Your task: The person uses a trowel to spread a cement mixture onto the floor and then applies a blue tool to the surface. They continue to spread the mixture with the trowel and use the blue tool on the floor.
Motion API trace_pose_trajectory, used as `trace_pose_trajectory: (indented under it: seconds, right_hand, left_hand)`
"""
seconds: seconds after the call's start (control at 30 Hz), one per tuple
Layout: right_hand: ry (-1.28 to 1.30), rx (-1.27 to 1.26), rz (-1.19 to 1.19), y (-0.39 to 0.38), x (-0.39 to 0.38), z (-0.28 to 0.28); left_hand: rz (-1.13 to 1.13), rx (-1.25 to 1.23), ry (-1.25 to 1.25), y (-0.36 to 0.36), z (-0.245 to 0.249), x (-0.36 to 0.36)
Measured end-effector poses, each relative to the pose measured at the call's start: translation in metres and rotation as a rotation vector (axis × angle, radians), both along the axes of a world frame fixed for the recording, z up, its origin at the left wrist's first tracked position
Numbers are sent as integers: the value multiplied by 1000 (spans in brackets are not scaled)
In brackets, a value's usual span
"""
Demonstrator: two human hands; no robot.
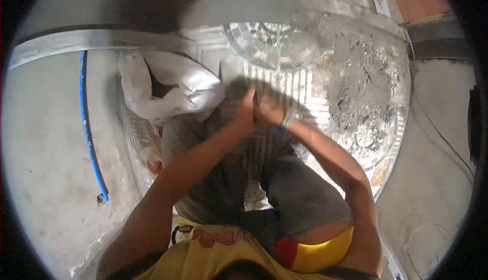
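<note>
My left hand (246,111) and my right hand (271,112) are close together in front of my knees, palms toward each other. Motion smears both, so the fingers do not show clearly. A small dark patch shows between them, too blurred to name. A watch or band (287,122) sits on my right wrist, with a bit of blue below it. Just left of my hands stands a white sack (198,91) with its mouth open and its inside dark. Beneath lies the patterned floor covering (300,84), partly hidden by my legs.
Grey rubble and powder (358,89) lie spread over the floor covering on the right. A blue pipe (86,122) runs along the grey surface at left. A thin cable (432,120) trails down the right side. A pale ledge (101,40) crosses behind the sack.
</note>
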State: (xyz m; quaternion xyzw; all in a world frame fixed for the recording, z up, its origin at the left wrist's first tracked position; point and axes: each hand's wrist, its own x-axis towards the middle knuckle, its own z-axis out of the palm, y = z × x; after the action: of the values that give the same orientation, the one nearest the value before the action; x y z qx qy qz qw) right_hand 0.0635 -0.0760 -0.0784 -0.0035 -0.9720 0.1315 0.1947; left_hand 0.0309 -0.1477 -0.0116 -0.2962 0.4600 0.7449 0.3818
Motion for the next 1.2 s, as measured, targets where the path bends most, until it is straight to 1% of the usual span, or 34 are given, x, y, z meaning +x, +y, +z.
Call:
trace_pose_trajectory:
  seconds: [0.03,0.07,0.1,0.13,0.17,0.2,0.23,0.27,0.3,0.33,0.37,0.4,0.43,0.47,0.5,0.57,0.6,0.67,0.7,0.73,0.77,0.8,0.83,0.87,0.9,0.93,0.97,1.03,1.1,1.13,1.2]
  right_hand:
    - [250,173,-212,-19,9,-20]
    - [-238,-237,82,17,-4,42]
    - [-443,-432,166,35,-4,50]
    - [-490,-577,232,45,-10,28]
    - [-485,-687,242,51,-12,18]
    - [-448,-766,227,51,-14,29]
    - [-611,-871,-156,48,-13,44]
    - [-758,-687,-94,48,0,58]
    - [-754,-623,-35,47,15,49]
    - [-745,-559,23,45,30,40]
    - [-733,-495,79,44,45,31]
    - [-519,-285,121,38,65,30]
    - [-525,-313,107,38,82,25]
    - [-531,-340,93,37,94,38]
    - [-708,-585,20,52,64,65]
    - [-806,-881,115,58,56,36]
    - [-940,-844,112,65,42,91]
    - [-652,-391,148,44,67,97]
    - [-231,23,182,25,93,66]
    - [-291,-90,129,24,89,80]
    - [-469,-335,86,25,84,92]
    - [-625,-565,-2,26,78,105]
    - [-869,-906,-92,34,62,100]
    - [-875,-777,-124,26,64,77]
    - [-831,-700,-56,19,73,71]
    - [-780,-621,15,11,85,69]
    - [-721,-544,81,2,95,70]
    - [-529,-906,11,-9,101,88]
    - [-724,-892,-156,0,78,87]
    - [-728,-915,-108,-2,78,91]
    - [-683,-934,-5,3,62,99]
  left_hand:
    - [51,-8,8,-1,5,10]
    - [99,-19,3,0,3,16]
    - [-26,-310,195,6,-38,5]
    - [-175,-84,213,13,-45,-18]
    - [-285,-11,271,13,-43,-22]
    - [-391,65,335,14,-41,-26]
    - [-489,143,403,15,-37,-31]
    - [-378,143,324,12,-77,-11]
    - [-275,143,248,8,-95,4]
    - [-88,-102,20,17,16,34]
    - [-131,-196,3,16,17,46]
    - [-178,-292,-23,16,17,56]
    - [-224,-288,-45,15,13,64]
    - [-271,-283,-65,13,10,72]
    - [-300,-167,-35,20,2,52]
    - [-461,100,-11,19,-11,24]
    - [-425,-13,7,17,3,30]
    - [-362,-238,40,10,36,59]
    - [-348,-293,48,11,39,64]
    - [-330,-350,52,12,38,69]
    - [-311,-416,41,8,36,77]
    - [-462,-423,117,1,-10,75]
    - [-589,-363,184,-1,-30,56]
    - [-573,-306,81,0,-2,45]
    - [-556,-242,-21,3,27,35]
    - [-591,-354,221,-8,18,50]
    - [-622,-466,471,-26,-4,78]
    - [-654,-475,675,-30,-16,76]
    - [-696,-271,510,-30,0,67]
    - [-684,-295,317,-26,16,59]
    - [-645,-324,-11,-5,45,22]
